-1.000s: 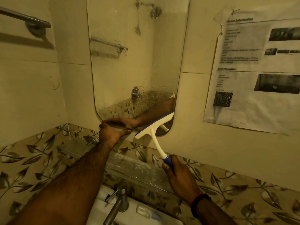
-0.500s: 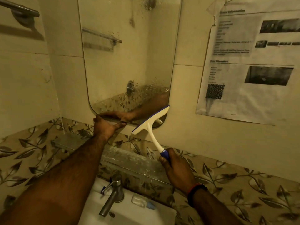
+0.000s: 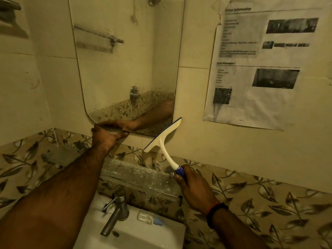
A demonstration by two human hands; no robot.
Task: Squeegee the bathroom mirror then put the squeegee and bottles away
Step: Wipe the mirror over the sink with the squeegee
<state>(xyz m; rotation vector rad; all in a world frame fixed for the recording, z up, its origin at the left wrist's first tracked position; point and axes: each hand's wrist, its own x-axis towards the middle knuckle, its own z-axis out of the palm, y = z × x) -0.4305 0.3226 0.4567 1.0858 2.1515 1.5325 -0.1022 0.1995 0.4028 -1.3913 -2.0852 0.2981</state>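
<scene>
The wall mirror (image 3: pixel 125 60) has water droplets on its lower part. My left hand (image 3: pixel 106 137) grips the mirror's bottom edge, thumb under it. My right hand (image 3: pixel 194 187) holds the blue grip of a white squeegee (image 3: pixel 163 139). The squeegee's blade tilts up to the right, just below and beside the mirror's lower right corner, off the glass. A small clear bottle with a blue cap (image 3: pixel 149 217) lies on the rim of the white sink (image 3: pixel 140 234).
A glass shelf (image 3: pixel 129 173) runs along the leaf-patterned tiles under the mirror. A metal tap (image 3: pixel 115 212) stands at the sink's back. A printed paper sheet (image 3: pixel 260 65) is taped to the wall on the right. A towel rail (image 3: pixel 9 6) is at the top left.
The squeegee has slid down and to the right, off the mirror's lower corner. My left hand stays on the mirror's bottom edge.
</scene>
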